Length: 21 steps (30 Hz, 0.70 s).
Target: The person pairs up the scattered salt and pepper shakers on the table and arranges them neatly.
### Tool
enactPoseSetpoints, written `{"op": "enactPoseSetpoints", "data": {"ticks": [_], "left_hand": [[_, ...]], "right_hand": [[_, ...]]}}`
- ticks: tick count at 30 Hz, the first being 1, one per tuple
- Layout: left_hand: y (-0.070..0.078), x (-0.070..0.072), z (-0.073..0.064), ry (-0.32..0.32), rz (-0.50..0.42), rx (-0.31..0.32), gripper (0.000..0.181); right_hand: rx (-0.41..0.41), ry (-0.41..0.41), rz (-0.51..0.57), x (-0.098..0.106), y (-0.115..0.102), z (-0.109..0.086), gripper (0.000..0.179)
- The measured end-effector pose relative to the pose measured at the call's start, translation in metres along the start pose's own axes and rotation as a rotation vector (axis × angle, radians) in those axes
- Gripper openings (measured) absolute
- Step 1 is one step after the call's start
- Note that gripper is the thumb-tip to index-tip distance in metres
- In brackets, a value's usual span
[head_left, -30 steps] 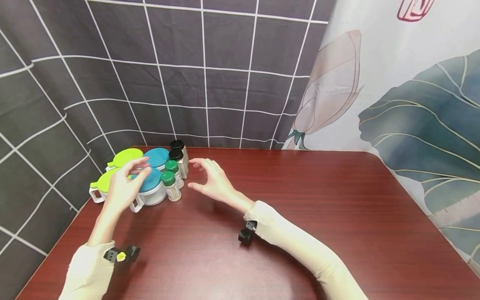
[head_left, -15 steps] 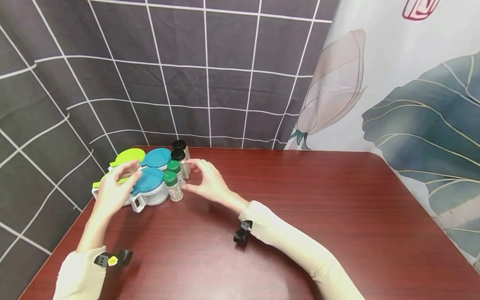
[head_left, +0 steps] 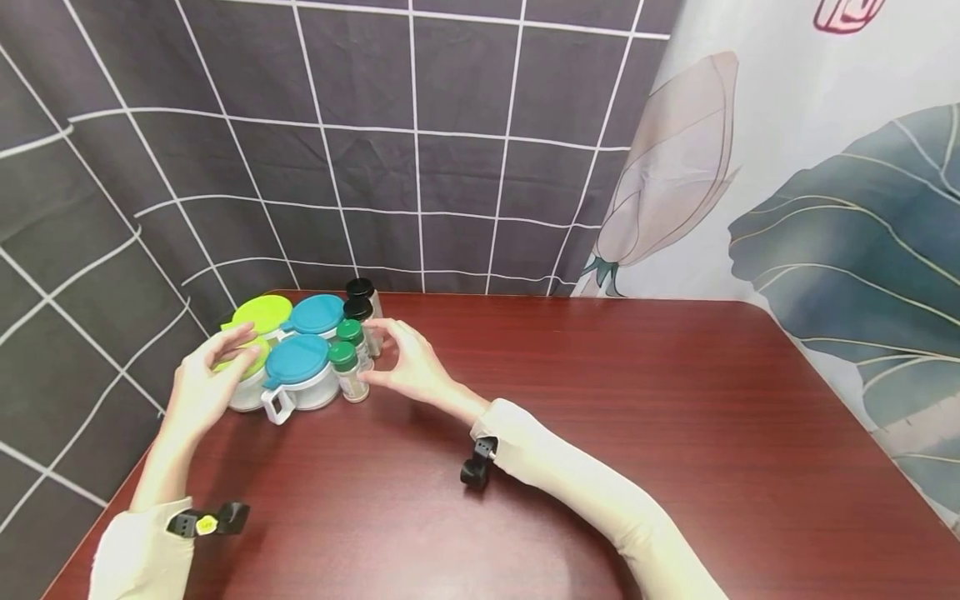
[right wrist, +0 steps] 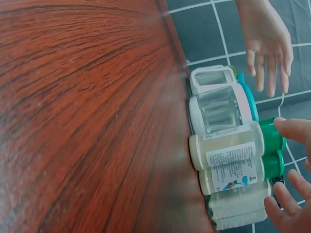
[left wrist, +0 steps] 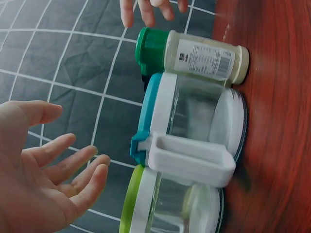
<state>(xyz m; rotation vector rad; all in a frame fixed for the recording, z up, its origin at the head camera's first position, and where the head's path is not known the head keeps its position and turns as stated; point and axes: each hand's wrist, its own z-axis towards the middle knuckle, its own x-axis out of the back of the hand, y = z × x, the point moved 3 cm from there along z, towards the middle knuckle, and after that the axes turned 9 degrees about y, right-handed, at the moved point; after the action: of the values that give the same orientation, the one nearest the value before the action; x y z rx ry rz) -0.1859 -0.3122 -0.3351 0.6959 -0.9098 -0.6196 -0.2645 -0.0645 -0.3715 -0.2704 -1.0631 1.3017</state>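
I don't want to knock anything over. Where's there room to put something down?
The table is bare between the right sleeve and the curtains, and between that and the left sleeve, in front of the jars. The back left corner is crowded: jars and bottles stand packed, left hand and right hand close by.

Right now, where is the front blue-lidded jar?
In the head view, the blue-lidded jar stands at the left of the table, between the front lime-lidded jar and, on its right, the front green-capped shaker.
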Motion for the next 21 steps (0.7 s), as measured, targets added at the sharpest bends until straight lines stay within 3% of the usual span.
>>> {"op": "enactPoseSetpoints", "data": {"ticks": [8,15,21], "left_hand": [[-0.011,0.008,0.001,-0.014,0.037,0.050,0.051],[-0.019,0.013,0.002,0.011,0.025,0.034,0.051],[-0.026,0.018,0.003,0.015,0.014,0.028,0.051]], "right_hand": [[-0.002,0.001,-0.010,-0.009,0.001,0.002,0.066],[-0.006,0.011,-0.026,-0.014,-0.001,0.002,0.064],[-0.019,0.012,0.023,-0.020,-0.002,0.002,0.063]]}}
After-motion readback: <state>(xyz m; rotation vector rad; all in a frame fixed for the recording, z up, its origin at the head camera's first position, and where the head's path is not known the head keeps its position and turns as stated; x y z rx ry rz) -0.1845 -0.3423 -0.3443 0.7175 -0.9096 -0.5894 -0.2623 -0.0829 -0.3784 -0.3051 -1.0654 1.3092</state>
